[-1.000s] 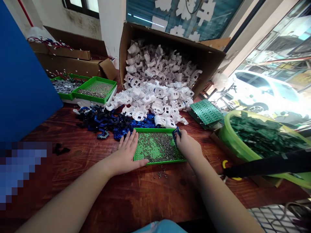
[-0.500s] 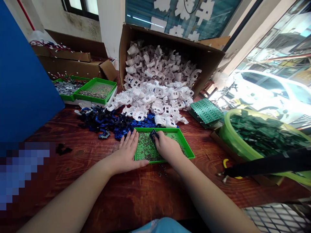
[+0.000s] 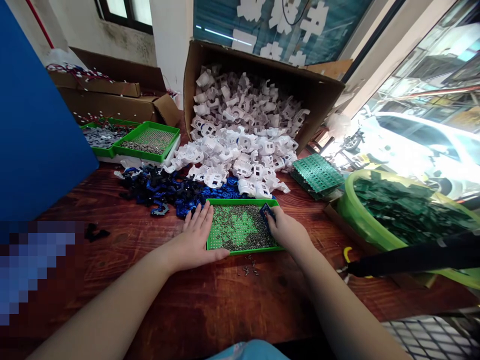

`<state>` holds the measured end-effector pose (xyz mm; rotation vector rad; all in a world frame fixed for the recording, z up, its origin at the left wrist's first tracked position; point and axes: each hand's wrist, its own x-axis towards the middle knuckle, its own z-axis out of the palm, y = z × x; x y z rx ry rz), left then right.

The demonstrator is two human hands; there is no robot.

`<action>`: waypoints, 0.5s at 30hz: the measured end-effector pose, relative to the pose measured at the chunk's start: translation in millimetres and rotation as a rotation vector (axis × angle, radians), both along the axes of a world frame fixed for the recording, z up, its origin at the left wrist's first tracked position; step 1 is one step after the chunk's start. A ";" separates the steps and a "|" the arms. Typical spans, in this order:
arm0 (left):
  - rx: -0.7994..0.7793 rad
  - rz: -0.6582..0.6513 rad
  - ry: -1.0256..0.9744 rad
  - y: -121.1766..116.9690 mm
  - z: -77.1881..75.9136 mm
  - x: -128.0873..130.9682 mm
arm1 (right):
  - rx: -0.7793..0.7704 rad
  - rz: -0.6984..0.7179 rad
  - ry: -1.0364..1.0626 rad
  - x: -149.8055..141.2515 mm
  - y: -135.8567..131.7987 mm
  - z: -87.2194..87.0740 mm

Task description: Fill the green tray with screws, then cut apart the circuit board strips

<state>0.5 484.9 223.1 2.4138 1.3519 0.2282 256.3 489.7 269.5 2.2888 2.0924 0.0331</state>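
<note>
A green tray full of small metal screws lies on the wooden table in front of me. My left hand rests flat against the tray's left edge, fingers stretched out, thumb along its front rim. My right hand is at the tray's right end, fingers closed on a small dark blue card whose edge touches the screws. A few loose screws lie on the table just in front of the tray.
Behind the tray lie blue and black plastic parts and white housings spilling from a tipped cardboard box. Green trays stand at the back left. A green basin of circuit boards and stacked boards sit right.
My right hand swept the blue card from the tray's right end to its left part, then back to the right end. The screws have spread. My left hand has stayed put.
</note>
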 end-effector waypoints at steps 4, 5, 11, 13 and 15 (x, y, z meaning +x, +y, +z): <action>0.001 0.000 0.018 -0.4 -2.0 0.1 | -0.004 0.122 0.027 -15.0 -15.7 4.1; 0.001 0.002 0.020 -0.5 -1.9 0.3 | 0.009 0.150 0.043 -20.6 -18.8 4.7; -0.013 0.013 0.022 -0.4 1.4 1.2 | 0.003 0.239 0.080 -42.0 -20.6 -2.0; -0.017 0.017 0.020 -0.2 2.8 1.6 | 0.005 0.164 0.062 -35.1 -16.1 -4.1; -0.022 0.016 0.018 -0.5 4.4 2.2 | 0.010 0.080 0.053 -21.5 -11.6 -3.9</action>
